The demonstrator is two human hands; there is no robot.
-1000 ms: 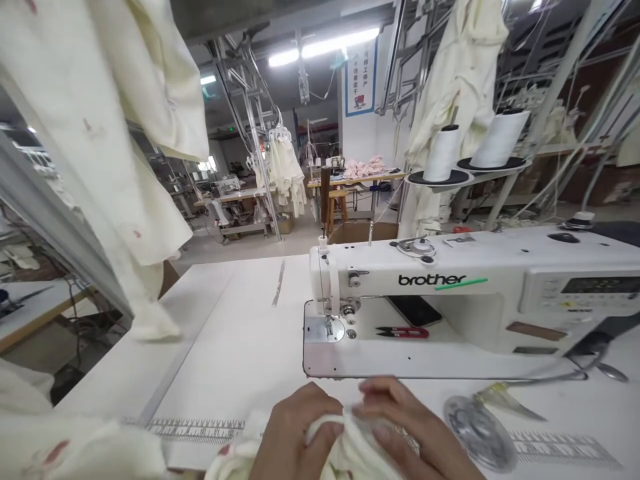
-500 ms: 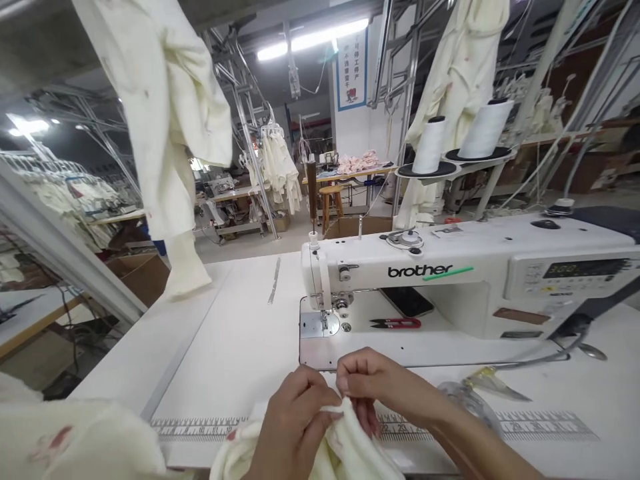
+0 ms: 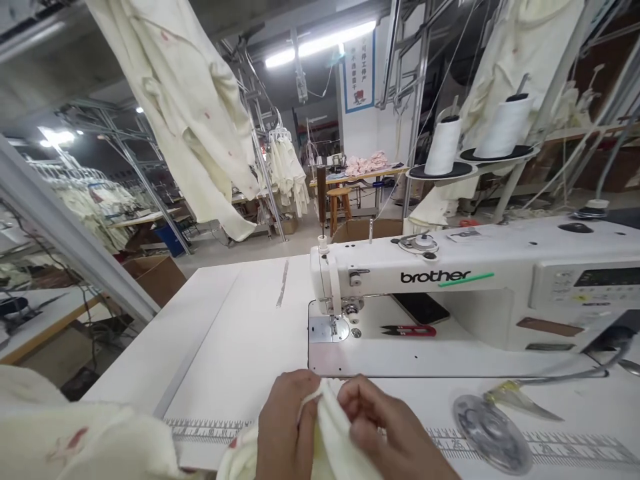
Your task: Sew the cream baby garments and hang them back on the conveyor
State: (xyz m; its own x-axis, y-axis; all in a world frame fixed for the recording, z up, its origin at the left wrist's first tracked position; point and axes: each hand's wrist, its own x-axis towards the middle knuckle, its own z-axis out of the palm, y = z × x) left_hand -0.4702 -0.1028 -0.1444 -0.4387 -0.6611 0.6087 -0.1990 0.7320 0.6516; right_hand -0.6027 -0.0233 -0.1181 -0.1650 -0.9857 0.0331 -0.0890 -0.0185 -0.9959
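At the table's near edge, my left hand [image 3: 287, 427] and my right hand [image 3: 385, 430] both pinch a cream-coloured piece of fabric [image 3: 327, 433], which bunches up between them. The fingers of both hands are closed on its upper edge. Just beyond them stands a white Brother sewing machine [image 3: 450, 293], its needle and presser foot [image 3: 331, 325] a little past my left hand. More of the same cream fabric [image 3: 85, 443] lies at the lower left.
Red thread snips [image 3: 411, 330] and a dark phone [image 3: 421, 309] lie on the machine bed. A clear disc [image 3: 487, 430] and a printed ruler [image 3: 540, 447] are on the white table [image 3: 240, 333]. Two thread cones [image 3: 477, 137] stand behind. Cream garments [image 3: 195, 113] hang overhead.
My hands have shifted slightly on the fabric and drawn its edge up between them. The hanging garment at the upper left has swung to the right. The view has moved a little.
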